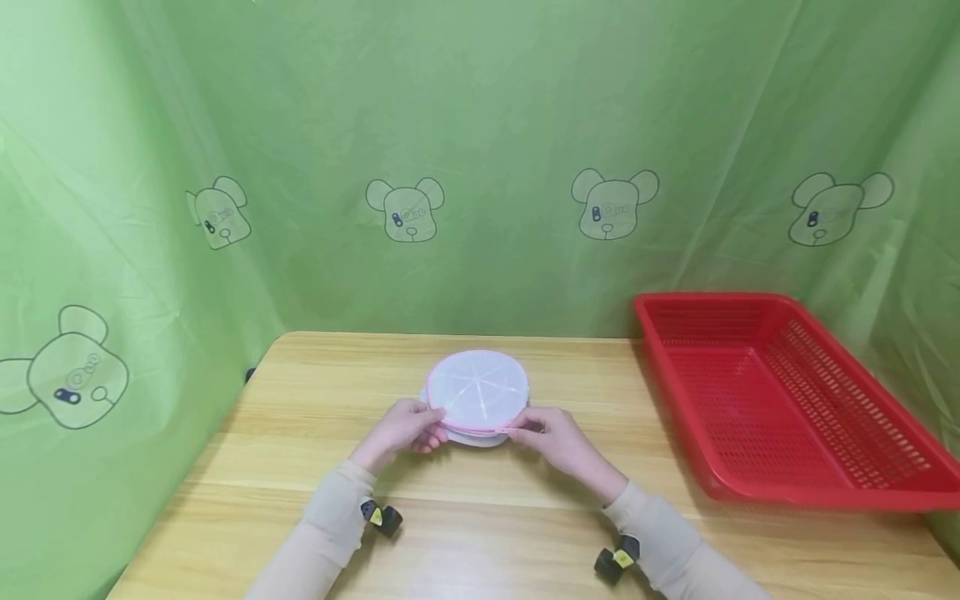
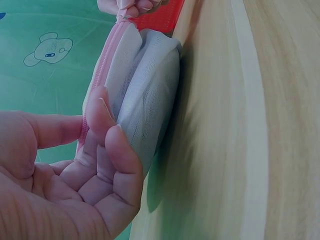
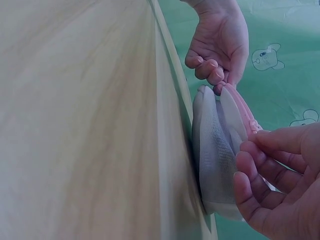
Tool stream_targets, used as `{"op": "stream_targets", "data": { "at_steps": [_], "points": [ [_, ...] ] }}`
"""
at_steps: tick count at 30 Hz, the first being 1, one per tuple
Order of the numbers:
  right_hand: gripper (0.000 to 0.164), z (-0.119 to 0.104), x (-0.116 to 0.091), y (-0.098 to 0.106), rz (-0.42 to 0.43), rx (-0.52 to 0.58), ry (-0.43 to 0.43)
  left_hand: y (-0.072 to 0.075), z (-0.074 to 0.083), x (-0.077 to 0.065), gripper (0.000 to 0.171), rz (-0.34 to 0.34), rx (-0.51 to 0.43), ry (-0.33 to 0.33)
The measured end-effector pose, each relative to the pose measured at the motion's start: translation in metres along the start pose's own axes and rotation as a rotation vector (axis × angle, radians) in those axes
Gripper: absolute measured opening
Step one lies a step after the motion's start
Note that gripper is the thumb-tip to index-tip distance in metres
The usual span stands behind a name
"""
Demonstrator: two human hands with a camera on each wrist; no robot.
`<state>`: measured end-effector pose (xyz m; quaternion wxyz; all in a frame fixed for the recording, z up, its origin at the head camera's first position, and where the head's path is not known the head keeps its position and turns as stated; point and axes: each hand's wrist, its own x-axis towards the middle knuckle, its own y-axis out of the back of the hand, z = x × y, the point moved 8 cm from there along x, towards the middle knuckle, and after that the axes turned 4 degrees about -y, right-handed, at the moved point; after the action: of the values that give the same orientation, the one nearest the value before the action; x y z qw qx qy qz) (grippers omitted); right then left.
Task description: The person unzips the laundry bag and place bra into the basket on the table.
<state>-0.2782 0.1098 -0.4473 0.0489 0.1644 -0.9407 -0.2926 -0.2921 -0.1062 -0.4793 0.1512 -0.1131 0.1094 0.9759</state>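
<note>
A round, pale mesh laundry bag (image 1: pixel 477 387) with a pink zipper lies squashed low on the wooden table, its flat top facing up. On its near left edge, my left hand (image 1: pixel 405 429) pinches the zippered rim between thumb and fingers. At the near right, my right hand (image 1: pixel 551 437) pinches the pink zipper pull with thumb and forefinger. Soft grey-white mesh sides (image 2: pixel 152 80) bulge in folds below the zipper (image 2: pixel 102 67) in the left wrist view. From the right wrist, the pull (image 3: pixel 254 125) shows right at the fingertips.
A large red plastic basket (image 1: pixel 720 483) with perforated walls stands at the table's right side. The wooden table (image 1: pixel 480 533) reaches back to a green curtain (image 1: pixel 495 275) printed with bear heads, which also hangs at both sides.
</note>
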Motion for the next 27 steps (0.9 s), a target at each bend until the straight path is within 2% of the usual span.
{"op": "stream_targets", "data": {
  "at_steps": [18,27],
  "points": [
    [0.009,0.004,0.003,0.010,0.024,0.001,-0.016,0.004,0.000,0.002,0.024,0.020,-0.002,-0.008],
    [0.009,0.006,0.004,0.012,0.031,0.007,-0.032,0.005,0.003,-0.002,0.023,-0.007,-0.009,-0.030]
  ]
}}
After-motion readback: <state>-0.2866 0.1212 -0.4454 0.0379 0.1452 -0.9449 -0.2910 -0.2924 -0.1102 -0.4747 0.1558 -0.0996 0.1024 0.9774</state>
